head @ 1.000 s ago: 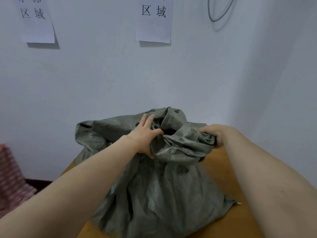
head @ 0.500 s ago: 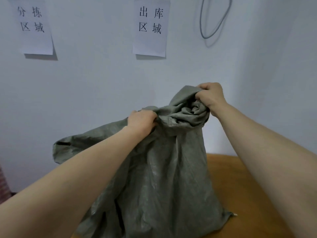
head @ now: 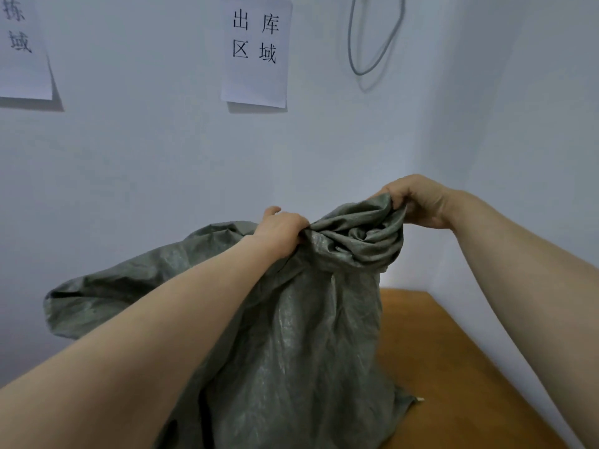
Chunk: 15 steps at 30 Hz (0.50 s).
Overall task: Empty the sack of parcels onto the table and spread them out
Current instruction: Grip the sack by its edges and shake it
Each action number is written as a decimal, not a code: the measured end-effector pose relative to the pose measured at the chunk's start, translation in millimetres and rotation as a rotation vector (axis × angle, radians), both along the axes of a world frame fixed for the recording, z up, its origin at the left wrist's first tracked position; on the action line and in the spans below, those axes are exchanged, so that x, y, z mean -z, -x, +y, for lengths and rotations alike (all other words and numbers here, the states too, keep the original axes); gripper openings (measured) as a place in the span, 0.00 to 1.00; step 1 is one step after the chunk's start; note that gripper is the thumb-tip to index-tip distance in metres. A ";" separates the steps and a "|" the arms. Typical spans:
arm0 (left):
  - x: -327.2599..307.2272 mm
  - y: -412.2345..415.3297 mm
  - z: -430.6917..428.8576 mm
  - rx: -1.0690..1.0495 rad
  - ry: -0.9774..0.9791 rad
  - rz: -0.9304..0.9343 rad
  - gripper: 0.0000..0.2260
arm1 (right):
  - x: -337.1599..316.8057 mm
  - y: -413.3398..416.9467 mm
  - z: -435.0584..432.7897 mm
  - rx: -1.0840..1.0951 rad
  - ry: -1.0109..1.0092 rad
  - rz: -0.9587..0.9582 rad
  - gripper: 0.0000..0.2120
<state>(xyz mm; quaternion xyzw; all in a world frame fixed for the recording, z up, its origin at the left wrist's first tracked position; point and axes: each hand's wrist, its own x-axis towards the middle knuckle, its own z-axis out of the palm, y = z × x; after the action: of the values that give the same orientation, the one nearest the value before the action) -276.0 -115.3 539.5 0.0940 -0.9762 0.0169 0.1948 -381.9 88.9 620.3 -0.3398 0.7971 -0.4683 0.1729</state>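
A grey-green woven sack stands on the wooden table, its top bunched and pulled upward. My left hand grips the bunched fabric on the left of the gathered top. My right hand grips the top edge on the right, a little higher than the left. A loose flap of the sack hangs out to the left, beyond my left forearm. No parcels show; whatever is inside is hidden by the fabric.
The table sits in a corner between white walls, close behind and to the right. Two paper signs hang on the back wall, and a grey cable loop hangs beside them.
Both hands have lifted the sack's bunched top well above the table, the left closing into a full grip. The fabric below is stretched taller than a second ago.
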 end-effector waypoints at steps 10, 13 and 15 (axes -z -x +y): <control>-56.8 -3.8 9.5 -0.096 -0.176 0.268 0.08 | -12.0 -52.8 -78.1 -0.046 -0.645 1.089 0.56; -48.9 -8.8 3.3 -0.062 -0.332 0.316 0.15 | 10.3 -48.3 -90.4 -0.021 -0.686 1.004 0.46; -38.1 -14.9 -6.3 -0.009 -0.417 0.208 0.32 | 19.8 -44.0 -90.8 -0.004 -0.593 1.000 0.17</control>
<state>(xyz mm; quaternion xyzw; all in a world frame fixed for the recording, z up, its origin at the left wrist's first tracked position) -261.1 -121.5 577.6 0.1380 -0.9327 -0.1939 0.2708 -337.9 -1.9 600.5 -0.4582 0.8784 -0.0072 -0.1357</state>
